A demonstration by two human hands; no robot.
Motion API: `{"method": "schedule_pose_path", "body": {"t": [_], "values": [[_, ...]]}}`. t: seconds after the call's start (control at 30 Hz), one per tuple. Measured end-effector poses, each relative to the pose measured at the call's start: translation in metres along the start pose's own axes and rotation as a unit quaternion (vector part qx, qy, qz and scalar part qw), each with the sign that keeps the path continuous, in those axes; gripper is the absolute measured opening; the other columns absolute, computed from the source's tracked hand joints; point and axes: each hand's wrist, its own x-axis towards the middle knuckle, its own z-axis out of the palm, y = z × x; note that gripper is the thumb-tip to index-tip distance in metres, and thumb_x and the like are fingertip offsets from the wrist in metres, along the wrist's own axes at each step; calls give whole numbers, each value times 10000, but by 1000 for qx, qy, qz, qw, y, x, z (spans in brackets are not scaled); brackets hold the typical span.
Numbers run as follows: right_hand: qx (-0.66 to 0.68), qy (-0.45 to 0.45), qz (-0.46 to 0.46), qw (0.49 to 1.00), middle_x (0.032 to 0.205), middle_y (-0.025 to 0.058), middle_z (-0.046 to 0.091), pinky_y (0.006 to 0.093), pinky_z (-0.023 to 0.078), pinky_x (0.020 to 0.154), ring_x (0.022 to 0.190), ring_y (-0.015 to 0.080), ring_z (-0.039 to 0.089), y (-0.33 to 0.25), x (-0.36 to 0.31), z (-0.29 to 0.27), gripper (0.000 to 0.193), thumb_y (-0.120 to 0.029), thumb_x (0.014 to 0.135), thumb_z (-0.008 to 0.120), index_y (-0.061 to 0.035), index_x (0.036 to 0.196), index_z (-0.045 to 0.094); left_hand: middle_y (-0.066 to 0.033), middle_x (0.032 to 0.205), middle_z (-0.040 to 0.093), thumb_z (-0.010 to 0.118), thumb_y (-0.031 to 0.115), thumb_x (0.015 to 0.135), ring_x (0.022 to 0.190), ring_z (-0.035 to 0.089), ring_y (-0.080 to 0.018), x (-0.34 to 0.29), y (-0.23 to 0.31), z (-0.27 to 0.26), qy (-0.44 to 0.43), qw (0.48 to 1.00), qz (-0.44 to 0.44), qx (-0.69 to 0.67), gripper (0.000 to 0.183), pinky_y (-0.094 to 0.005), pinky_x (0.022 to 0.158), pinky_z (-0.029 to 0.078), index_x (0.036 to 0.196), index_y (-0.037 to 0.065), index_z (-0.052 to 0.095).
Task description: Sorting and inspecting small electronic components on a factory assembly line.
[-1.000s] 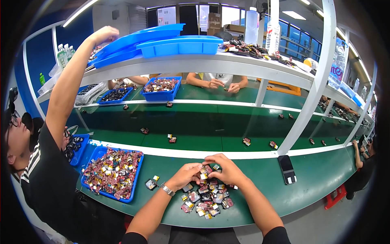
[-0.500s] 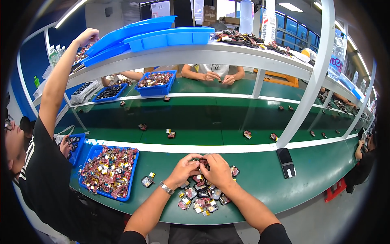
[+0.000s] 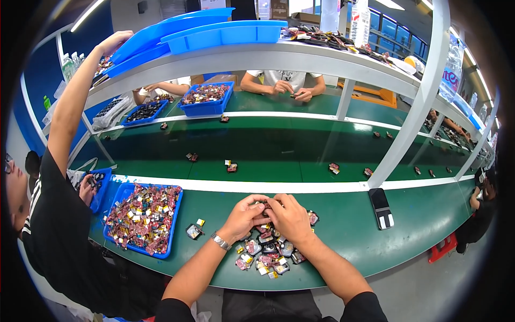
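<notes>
Over the green bench, my left hand and my right hand meet, fingers closed round a small electronic module with a dark red circuit board. Much of that module is hidden by my fingers. Right below them lies a loose pile of similar modules, with black casings, red boards and small yellow-and-white parts. One single module rests apart, to the left of my left wrist. A metal watch is on that wrist.
A full blue tray of modules stands left. A black-and-white phone-like device lies right, beside a slanting white post. Beyond the white rail, modules sit on a green belt. A co-worker's arm reaches up to the shelf at left.
The view has tilted slightly, shifting the scene upward. My hands stay together over the pile, fingers slightly changed round the module. The left co-worker's raised hand has moved closer behind the blue trays.
</notes>
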Motion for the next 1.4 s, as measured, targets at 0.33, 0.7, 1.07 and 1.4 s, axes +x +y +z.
{"method": "schedule_pose_path", "body": {"t": [0.33,0.7,1.07,1.4], "values": [[36,-41,-39,998,1030,45,604,351,562,705,904,217,630,8,3,-2,274,-99,763,682,-72,1034,648,-134,1157,607,498,49,1004,1070,634,-215,0,1,-3,17,999,-3,-30,219,-394,957,570,1219,6,500],[117,-33,-50,991,985,59,596,371,524,748,913,258,602,20,11,-6,206,-34,704,709,-64,894,637,-122,1106,638,524,71,1004,1037,648,-196,-1,0,0,21,1000,-5,-4,229,-377,940,574,1223,10,498],[146,-109,-77,980,953,61,580,368,501,793,914,262,583,34,5,-6,209,-55,735,742,-82,921,651,-135,1145,636,544,71,996,1049,656,-220,1,-4,-1,22,999,9,43,235,-381,931,580,1218,14,493],[200,-64,41,977,1135,83,596,387,471,936,1122,290,536,26,4,-9,98,-109,768,746,-79,856,715,-151,1224,609,521,1,981,1100,631,-214,1,-1,0,3,998,14,62,276,-359,946,570,1253,8,478]]}}
